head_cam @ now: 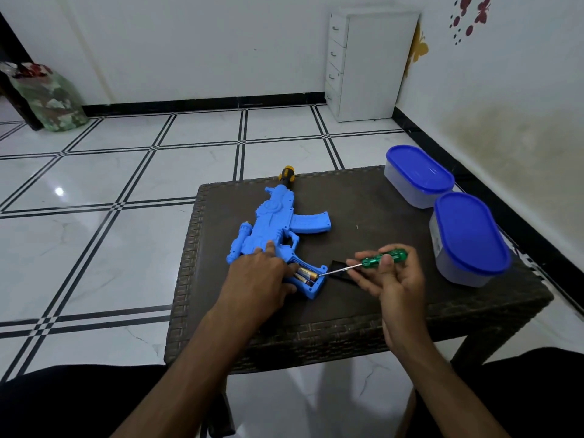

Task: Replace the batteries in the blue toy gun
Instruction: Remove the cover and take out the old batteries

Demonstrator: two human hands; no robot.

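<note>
A: What does the gun (278, 226) look like?

B: Blue plastic with a yellow and black muzzle, lying flat on the table (363, 311), muzzle at the far edge. The stock compartment is uncovered, with batteries (306, 275) showing inside.

A: And the hands?

B: The left hand (259, 270) presses flat on the gun just beside the compartment, fingers straight. The right hand (390, 273) pinches a green screwdriver (363, 263), its tip at the batteries. A black piece (339, 270) lies right of the gun, under the shaft.

A: Containers?

B: Two tubs (420, 181) (467, 238) with blue lids, well right of the gun, touching each other. I cannot tell their contents.
</note>
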